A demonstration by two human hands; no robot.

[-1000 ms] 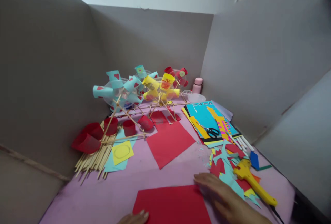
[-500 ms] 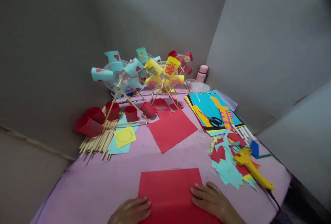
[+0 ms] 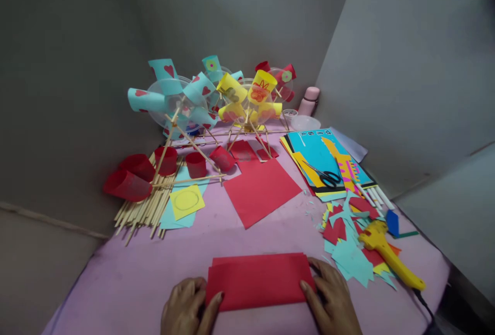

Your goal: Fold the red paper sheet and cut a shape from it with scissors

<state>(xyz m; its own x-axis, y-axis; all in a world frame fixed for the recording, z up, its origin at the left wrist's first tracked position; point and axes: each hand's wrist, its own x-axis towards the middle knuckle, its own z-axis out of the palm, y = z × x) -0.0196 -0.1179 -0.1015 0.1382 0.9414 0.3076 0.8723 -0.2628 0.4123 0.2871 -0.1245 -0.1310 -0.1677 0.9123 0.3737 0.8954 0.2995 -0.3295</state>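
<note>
Clock read from the folded red paper, with twelve straight ahead of the wearer. Far left, at ten o'clock: red cups beside and partly over a bundle of thin sticks. At eleven, well apart: pale blue wheel on a stick stand. Between ten and eleven, nearer: yellow square with a circle drawn on it. At nine, touching: left hand, half closed, with curled fingers by the left end and thumb over the near left corner; hold on that end, with some fingertips hidden. Centre, flat on the table or nearly so: folded red paper, with an under layer peeping out along the far edge. Long axis from nine to three, right end tipped slightly away. Position between both hands, at three from the left and at nine from the right; neither hand nearer, each in contact with its own short end. At twelve, near: loose red sheet. At three, touching: right hand, half closed, with thumb on top and fingers bent round the right edge; hold on that end, underside not visible. Between one and two: scissors on a paper stack. Toward three, beyond the right hand: scraps, then yellow glue gun.
</note>
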